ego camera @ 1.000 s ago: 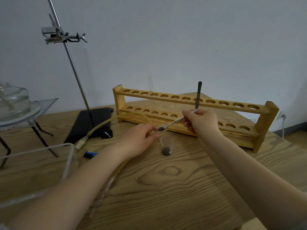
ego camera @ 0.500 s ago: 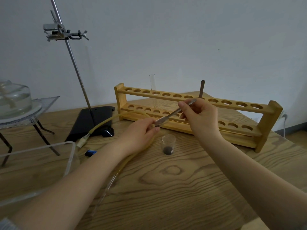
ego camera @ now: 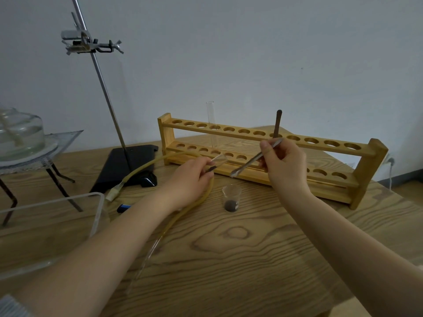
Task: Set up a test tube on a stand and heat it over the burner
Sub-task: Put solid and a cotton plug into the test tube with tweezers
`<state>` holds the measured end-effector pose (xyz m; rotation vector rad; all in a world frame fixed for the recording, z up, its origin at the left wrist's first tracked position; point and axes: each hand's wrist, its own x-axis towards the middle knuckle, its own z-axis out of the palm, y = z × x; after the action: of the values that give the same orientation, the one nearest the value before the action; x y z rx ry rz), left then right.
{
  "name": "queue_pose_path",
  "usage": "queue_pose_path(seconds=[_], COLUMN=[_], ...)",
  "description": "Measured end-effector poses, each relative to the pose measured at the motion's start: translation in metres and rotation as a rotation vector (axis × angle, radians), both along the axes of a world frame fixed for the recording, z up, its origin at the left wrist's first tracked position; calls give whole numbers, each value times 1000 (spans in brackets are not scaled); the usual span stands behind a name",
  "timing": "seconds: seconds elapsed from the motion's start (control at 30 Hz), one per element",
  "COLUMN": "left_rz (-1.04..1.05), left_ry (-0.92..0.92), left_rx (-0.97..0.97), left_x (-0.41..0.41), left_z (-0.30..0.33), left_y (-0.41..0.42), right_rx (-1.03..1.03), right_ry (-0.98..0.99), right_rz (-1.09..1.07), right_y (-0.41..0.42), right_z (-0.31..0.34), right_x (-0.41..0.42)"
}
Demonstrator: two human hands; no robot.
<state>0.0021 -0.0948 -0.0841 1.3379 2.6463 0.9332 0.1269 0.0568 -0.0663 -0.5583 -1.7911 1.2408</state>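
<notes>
Holding a tilted test tube (ego camera: 217, 160) in closed left-hand fingers (ego camera: 203, 170), mouth toward the spatula (ego camera: 254, 159) pinched in the right hand (ego camera: 283, 161), now drawn back out, above the powder beaker (ego camera: 231, 199) on the table (ego camera: 229, 259); loading looks done, clamping next.

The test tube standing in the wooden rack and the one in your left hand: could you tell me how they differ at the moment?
The test tube in the rack stands upright and untouched in the wooden rack; the held test tube lies tilted in the left hand, its mouth towards the metal spatula in the right hand. The racked one looks empty; the held one shows something dark inside. Both are clear glass.
</notes>
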Motion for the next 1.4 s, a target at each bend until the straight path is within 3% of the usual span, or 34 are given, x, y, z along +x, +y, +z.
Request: queue_pose_path(seconds=[0.23, 0.7, 0.97, 1.23, 1.4], left_rz=[10, -3, -28, -34, -30], left_ry=[13, 39, 41, 12, 11], left_rx=[32, 46, 59, 65, 77], left_x=[3, 4, 9, 12, 15], left_z=[2, 4, 13, 20, 22], left_y=[-2, -3, 1, 6, 7], right_rx=[156, 201, 262, 208, 254], right_ry=[-207, -335, -375, -251, -390], right_rz=[92, 176, 24, -171, -179], right_y=[-4, -4, 3, 27, 41], right_z=[-16, -26, -12, 16, 28], right_x=[-5, -10, -7, -5, -13])
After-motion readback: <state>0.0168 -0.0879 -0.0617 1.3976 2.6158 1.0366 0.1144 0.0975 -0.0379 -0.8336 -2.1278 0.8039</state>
